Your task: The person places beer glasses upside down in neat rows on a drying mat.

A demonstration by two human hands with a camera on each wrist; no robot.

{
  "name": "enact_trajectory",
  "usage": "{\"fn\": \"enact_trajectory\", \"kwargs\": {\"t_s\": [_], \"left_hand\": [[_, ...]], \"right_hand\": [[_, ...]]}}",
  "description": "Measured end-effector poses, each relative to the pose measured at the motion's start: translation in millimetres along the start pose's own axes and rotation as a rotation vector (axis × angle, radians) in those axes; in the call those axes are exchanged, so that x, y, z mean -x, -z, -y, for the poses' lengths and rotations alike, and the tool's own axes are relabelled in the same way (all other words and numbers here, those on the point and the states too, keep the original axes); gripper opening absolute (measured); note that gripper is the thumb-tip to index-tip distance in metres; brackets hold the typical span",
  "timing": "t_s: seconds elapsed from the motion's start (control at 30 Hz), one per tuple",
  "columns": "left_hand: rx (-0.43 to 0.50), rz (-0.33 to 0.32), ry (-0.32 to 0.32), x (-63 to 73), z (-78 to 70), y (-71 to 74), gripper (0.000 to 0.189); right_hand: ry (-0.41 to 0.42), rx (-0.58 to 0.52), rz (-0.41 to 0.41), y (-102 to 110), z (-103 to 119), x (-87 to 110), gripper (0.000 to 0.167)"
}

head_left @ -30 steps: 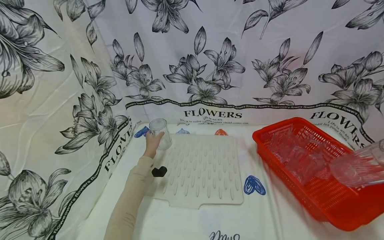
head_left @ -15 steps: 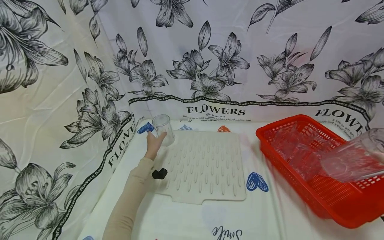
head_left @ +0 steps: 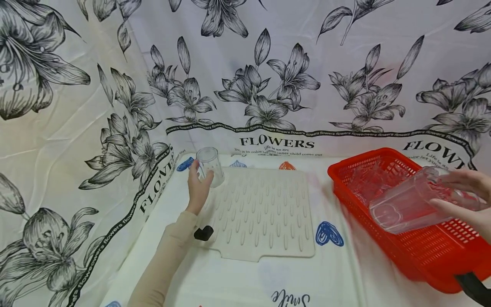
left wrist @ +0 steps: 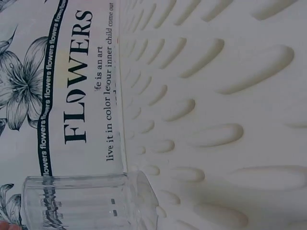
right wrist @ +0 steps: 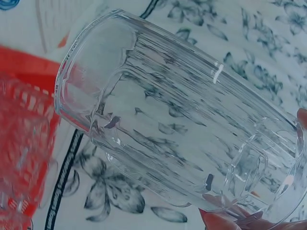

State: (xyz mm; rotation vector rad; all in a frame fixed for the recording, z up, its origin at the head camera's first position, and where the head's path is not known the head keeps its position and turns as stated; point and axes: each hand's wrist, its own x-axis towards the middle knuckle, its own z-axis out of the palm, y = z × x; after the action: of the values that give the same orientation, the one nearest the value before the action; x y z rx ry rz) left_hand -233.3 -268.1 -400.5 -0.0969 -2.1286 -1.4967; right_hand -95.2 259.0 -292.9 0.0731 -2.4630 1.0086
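A clear drinking glass (head_left: 212, 160) stands near the far left corner of a cream ribbed drying mat (head_left: 261, 213). My left hand (head_left: 199, 192) holds it from the near side, thumb across the front and a finger along its left. In the left wrist view, the same glass (left wrist: 81, 203) shows at the bottom, with a fingertip (left wrist: 9, 226) by its upper end. Over the red plastic basket (head_left: 387, 260), my right hand (head_left: 469, 192) grips a second, tall clear glass (head_left: 406, 204) lying tilted, by its right end. The right wrist view shows this faceted glass (right wrist: 168, 120) up close.
Several clear glasses (head_left: 368, 181) lie in the back part of the basket. White cloth with printed hearts (head_left: 329, 234) covers the table. A flower-printed curtain (head_left: 276, 85) hangs behind and on the left.
My right hand has come into view from the right, its glass moving left over the basket. My left fingers have shifted up slightly around the other glass, which stays about where it was.
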Motion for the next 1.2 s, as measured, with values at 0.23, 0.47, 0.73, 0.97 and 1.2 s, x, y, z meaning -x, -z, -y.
{"fn": "enact_trajectory", "kwargs": {"t_s": [0.23, 0.47, 0.73, 0.97, 1.2], "left_hand": [[-0.059, 0.108, -0.167, 17.7, -4.8, -10.8, 0.055], [-0.126, 0.212, -0.236, 38.3, 3.5, -17.5, 0.052], [-0.185, 0.333, -0.271, 59.6, 10.1, -23.9, 0.054], [-0.198, 0.42, -0.251, 76.8, 4.2, -24.5, 0.057], [-0.349, 0.657, -0.398, 92.7, -27.8, -37.2, 0.074]], "right_hand": [[0.008, -0.102, 0.116, -18.9, 13.2, 10.7, 0.059], [0.061, -0.149, 0.196, -41.6, 28.2, 21.4, 0.062], [0.102, -0.141, 0.239, -73.3, 36.7, 32.0, 0.061], [0.09, -0.193, 0.242, -92.9, 36.7, 40.2, 0.061], [0.089, -0.342, 0.271, -108.7, 40.7, 41.8, 0.057]]}}
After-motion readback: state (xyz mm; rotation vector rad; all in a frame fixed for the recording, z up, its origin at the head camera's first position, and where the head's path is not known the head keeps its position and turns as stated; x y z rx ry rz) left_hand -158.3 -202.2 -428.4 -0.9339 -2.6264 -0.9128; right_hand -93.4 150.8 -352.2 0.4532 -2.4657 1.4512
